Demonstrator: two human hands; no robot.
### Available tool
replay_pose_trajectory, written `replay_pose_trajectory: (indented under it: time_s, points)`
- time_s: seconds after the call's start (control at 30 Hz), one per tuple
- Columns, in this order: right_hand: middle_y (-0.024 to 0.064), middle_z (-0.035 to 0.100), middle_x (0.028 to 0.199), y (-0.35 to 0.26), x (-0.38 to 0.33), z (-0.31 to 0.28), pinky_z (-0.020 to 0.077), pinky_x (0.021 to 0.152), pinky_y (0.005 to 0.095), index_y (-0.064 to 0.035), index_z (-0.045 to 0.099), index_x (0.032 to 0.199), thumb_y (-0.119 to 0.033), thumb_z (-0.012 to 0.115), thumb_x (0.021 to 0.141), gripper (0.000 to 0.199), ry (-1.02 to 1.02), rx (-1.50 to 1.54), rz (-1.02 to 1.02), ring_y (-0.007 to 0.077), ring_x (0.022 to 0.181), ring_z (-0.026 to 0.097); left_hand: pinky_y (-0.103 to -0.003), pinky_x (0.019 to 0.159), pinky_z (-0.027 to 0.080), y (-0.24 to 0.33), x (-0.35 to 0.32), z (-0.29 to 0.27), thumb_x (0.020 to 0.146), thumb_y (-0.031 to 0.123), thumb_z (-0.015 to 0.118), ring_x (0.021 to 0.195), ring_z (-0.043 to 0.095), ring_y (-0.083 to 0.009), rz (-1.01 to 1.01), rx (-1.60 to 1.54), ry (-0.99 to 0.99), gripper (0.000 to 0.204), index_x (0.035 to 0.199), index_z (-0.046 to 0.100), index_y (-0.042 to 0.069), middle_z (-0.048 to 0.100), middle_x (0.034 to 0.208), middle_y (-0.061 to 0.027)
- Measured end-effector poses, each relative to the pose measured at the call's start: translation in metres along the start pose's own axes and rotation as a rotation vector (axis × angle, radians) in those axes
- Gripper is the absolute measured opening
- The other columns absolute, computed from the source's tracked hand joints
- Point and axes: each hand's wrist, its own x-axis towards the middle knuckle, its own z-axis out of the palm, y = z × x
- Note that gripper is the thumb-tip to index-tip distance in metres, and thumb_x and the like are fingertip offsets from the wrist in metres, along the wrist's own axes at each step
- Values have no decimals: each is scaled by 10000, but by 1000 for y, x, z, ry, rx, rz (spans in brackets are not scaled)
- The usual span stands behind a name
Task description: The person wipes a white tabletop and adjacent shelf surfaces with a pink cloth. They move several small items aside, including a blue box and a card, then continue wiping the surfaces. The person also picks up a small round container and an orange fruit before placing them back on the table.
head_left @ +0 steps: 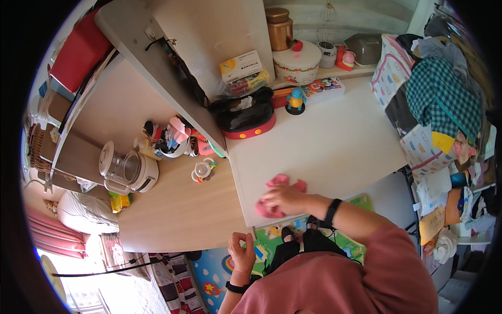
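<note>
A pink cloth (278,181) lies bunched on the white tabletop (319,141), close to its near left corner. My right hand (286,200) presses down on it with the fingers closed over the fabric, and cloth sticks out on both sides. My left hand (241,254) hangs by the near edge of the wooden tabletop (183,220), curled into a loose fist, with nothing visible in it. Each wrist wears a black band.
Behind the cloth stand a black-and-red mouse-eared tissue box (246,118) and a blue turtle figure (296,99). A glass-jugged appliance (130,170) and a baby rattle (203,170) rest on the wooden top. Clothes-filled bags (418,141) border the right side.
</note>
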Motion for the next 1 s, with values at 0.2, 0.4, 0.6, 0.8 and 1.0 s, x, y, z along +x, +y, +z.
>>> replay_pose_trajectory:
  time_s: [0.2, 0.4, 0.6, 0.8, 1.0]
  points:
    - [122, 676, 890, 41, -163, -83, 531, 756, 403, -40, 604, 713, 127, 639, 613, 198, 387, 132, 420, 307, 863, 654, -390, 603, 396, 15, 25, 21, 833, -1, 683, 620, 484, -267, 168, -28, -29, 285, 704, 439, 70, 502, 657, -74]
    - [121, 622, 937, 50, -212, -118, 514, 790, 449, -92, 641, 980, -2, 708, 738, 267, 883, -454, 902, 346, 928, 601, -402, 552, 366, 38, 37, 57, 839, 14, 680, 576, 443, -281, 90, 54, 59, 356, 666, 375, 74, 454, 627, -84]
    - [114, 602, 1169, 6, -129, -69, 484, 845, 422, -140, 675, 1054, -187, 618, 845, 222, 448, -283, 405, 276, 984, 615, -402, 486, 323, 58, 61, 132, 855, 50, 683, 495, 372, -255, -4, 163, 204, 383, 658, 355, 76, 373, 565, -77]
    - [144, 602, 1177, 71, -194, -148, 509, 819, 428, -152, 652, 1145, -92, 644, 813, 338, 376, -356, 406, 306, 1009, 588, -443, 497, 354, 80, 64, 178, 850, 90, 678, 510, 454, -299, 168, 464, 225, 376, 630, 374, 90, 414, 566, -83]
    - [136, 609, 1057, 169, -287, -258, 515, 793, 488, -159, 596, 1179, -181, 546, 929, 255, 629, -666, 1197, 388, 1000, 585, -445, 536, 377, 87, 66, 196, 850, 119, 665, 554, 500, -301, 175, 603, 234, 354, 619, 396, 109, 465, 593, -63]
